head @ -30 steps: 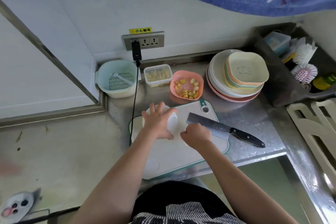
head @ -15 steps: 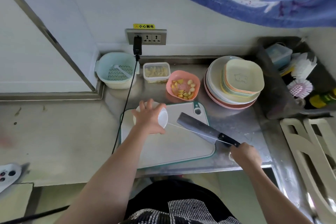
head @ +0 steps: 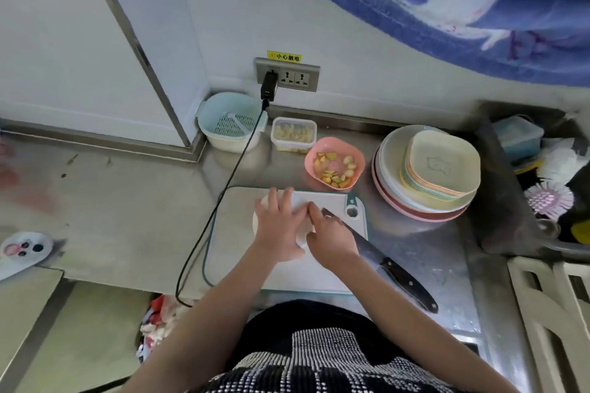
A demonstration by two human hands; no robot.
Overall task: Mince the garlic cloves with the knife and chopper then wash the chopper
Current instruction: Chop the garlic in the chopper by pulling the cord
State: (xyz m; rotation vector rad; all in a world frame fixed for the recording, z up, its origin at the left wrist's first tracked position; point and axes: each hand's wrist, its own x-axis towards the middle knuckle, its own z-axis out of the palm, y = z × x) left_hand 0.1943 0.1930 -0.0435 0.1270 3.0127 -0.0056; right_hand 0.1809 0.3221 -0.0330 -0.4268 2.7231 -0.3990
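On the white cutting board sits a white pull-cord chopper, mostly hidden under my hands. My left hand lies over its top, fingers draped across the far side and thumb round the near side. My right hand is against the chopper's right side, fingers pinched at the cord handle, which I cannot see clearly. The knife lies on the board's right edge, black handle pointing to the near right. A pink bowl behind the board holds garlic cloves and yellow pieces.
A black cable runs from the wall socket down past the board's left edge. A teal strainer basket and a small clear container stand at the back. Stacked plates are on the right, with brushes in the sink area beyond.
Half a second ago my right hand was far out to the near right with the cord pulled taut. It has come back to the chopper. My left hand stayed on the chopper.
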